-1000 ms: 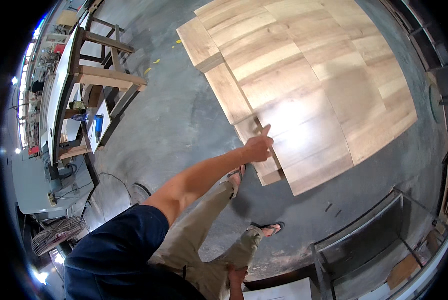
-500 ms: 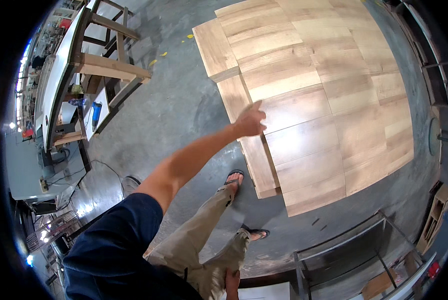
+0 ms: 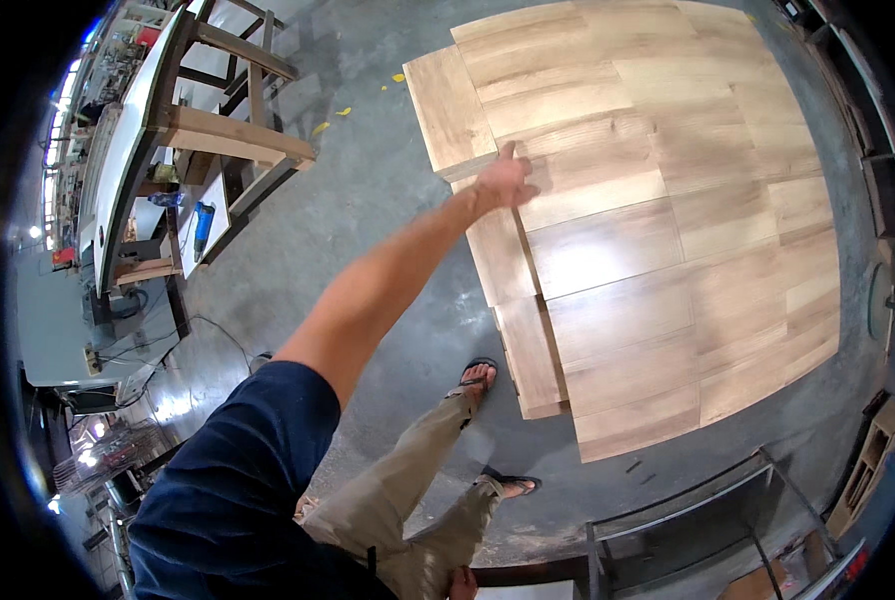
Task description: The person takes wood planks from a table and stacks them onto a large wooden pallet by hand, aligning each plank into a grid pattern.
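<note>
Mottled grey floor (image 3: 308, 230) borders rectangular wood-grained panels (image 3: 658, 220).

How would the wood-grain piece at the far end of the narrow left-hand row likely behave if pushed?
The wood-grain piece, just beyond the left hand, is probably stiff: its edges look straight and its top flat. Its broad rectangular shape makes rolling unlikely. It might slide fairly easily, as its face looks smooth, though its underside is hidden.

Pale wood-grain panels (image 3: 718, 220), flat, adjoining, over grey floor (image 3: 368, 150)
</note>
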{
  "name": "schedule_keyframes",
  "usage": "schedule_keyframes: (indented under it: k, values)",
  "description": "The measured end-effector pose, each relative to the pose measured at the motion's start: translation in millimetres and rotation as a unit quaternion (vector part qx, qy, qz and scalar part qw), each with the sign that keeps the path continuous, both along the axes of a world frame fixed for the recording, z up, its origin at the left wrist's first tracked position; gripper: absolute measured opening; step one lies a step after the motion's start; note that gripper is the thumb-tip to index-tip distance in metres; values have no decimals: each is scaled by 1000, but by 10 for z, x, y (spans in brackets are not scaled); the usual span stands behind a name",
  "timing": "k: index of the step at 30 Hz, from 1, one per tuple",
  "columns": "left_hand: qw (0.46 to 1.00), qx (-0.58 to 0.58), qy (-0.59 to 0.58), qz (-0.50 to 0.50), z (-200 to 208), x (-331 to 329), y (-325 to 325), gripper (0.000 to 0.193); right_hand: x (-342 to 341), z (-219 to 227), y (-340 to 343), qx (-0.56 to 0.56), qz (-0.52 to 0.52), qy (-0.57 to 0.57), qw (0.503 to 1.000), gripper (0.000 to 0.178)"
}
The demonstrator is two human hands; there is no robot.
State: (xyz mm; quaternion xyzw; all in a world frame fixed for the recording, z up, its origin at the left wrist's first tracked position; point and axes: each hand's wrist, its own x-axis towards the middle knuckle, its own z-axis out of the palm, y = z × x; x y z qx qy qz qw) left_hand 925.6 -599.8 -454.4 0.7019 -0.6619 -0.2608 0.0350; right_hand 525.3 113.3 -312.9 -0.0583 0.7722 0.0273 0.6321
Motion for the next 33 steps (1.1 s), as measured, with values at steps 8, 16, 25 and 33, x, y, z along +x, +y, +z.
schedule_keyframes:
  k: [8, 16, 25, 33]
  values:
    - [992, -28, 67, 98, -13, -211, 452, 36, -3, 118, 180, -29, -27, 5, 999, 45]
    - [962, 220, 104, 128, -213, -481, 3663, 44, 136, 679, -572, 4, -143, -40, 989, 41]
    - [814, 340, 275, 381, 764, -762, 4916, 30, -226, 779, -240, -126, -237, -74, 961, 39]
    - [927, 130, 331, 123, 361, -1130, 5632, 26, -844, 755, 596, -148, -328, -80, 929, 35]
